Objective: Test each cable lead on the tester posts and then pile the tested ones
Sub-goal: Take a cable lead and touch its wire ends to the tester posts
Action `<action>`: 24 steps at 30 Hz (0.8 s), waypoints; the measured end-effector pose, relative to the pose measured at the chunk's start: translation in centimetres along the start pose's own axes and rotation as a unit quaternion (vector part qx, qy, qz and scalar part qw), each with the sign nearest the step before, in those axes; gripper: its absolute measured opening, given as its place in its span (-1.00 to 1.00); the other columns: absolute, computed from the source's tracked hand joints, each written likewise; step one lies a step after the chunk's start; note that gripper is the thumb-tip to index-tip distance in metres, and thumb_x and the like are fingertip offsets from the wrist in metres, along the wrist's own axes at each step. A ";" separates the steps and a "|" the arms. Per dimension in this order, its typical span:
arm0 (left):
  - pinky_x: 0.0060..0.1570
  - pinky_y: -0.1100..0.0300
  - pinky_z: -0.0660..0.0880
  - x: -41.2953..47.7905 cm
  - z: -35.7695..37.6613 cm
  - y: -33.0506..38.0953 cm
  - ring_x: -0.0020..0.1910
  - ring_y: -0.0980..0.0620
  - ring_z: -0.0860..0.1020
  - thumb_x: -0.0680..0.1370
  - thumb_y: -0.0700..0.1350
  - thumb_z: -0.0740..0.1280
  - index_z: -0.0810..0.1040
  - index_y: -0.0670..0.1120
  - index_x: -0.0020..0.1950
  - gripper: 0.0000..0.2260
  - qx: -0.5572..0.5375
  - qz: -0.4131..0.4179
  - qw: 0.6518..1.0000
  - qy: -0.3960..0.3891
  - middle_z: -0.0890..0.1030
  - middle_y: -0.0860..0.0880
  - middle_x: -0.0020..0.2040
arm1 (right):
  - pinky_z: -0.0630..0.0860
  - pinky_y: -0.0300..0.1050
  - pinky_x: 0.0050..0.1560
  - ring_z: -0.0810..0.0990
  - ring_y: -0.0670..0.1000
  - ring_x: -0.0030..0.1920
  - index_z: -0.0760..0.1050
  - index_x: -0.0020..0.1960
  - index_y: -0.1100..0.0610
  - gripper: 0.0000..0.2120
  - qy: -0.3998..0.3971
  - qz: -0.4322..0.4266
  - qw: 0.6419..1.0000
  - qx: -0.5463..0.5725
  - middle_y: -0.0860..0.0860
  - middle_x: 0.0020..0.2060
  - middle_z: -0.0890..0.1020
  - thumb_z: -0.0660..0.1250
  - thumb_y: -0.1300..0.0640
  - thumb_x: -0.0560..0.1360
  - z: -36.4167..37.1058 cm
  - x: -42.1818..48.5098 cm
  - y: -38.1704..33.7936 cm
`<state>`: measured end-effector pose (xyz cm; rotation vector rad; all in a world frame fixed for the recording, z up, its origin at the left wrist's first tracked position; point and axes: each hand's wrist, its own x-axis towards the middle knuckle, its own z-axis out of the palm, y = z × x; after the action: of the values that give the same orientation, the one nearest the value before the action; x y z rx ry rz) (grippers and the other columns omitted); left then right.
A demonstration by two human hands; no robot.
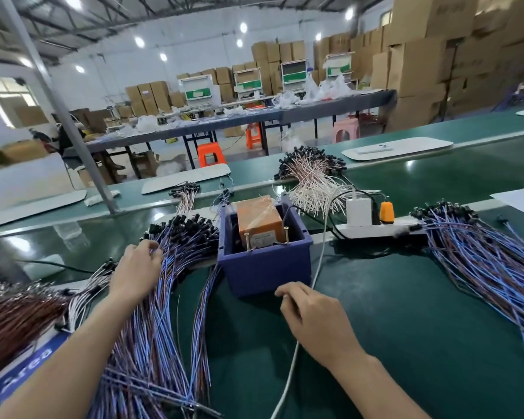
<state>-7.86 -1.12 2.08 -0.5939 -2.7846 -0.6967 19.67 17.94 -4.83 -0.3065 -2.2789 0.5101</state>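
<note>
On the far left of the green desk (pixel 406 328) lies a bunch of brown leads (pixel 12 313); next to it is a big pile of blue and purple cable leads (pixel 164 313), spread close so they are easy to reach. The left hand (pixel 136 270) rests on this pile; its fingers (pixel 156 252) bend into the black ends, I think to pick one out, but I cannot tell if they pinch one yet. In the middle sits a blue box (pixel 263 267) with the orange tester (pixel 259 219) inside; its two posts (pixel 247 241) stick up at the front, handy for both hands. The right hand (pixel 312 316) waits just before the box, fingers loosely bent, holding nothing I can see. Far right lies another pile (pixel 481 261), likely the tested ones.
</note>
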 end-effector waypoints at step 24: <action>-0.06 0.01 0.40 3.9 0.8 0.6 -0.12 -0.17 0.48 0.69 -0.14 0.20 0.56 -0.16 -0.01 -0.82 0.099 -0.045 0.993 -0.044 0.54 -0.19 -0.11 | 0.60 -0.11 -0.26 0.66 -0.10 -0.23 0.58 0.10 0.02 -0.78 -0.022 0.023 0.999 -0.006 -0.15 -0.08 0.70 0.16 0.08 0.63 0.0 0.1 0.1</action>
<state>-11.16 1.07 2.81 -0.4725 -2.9315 -0.4113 19.59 18.09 -4.86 -0.3578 -2.3232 0.5307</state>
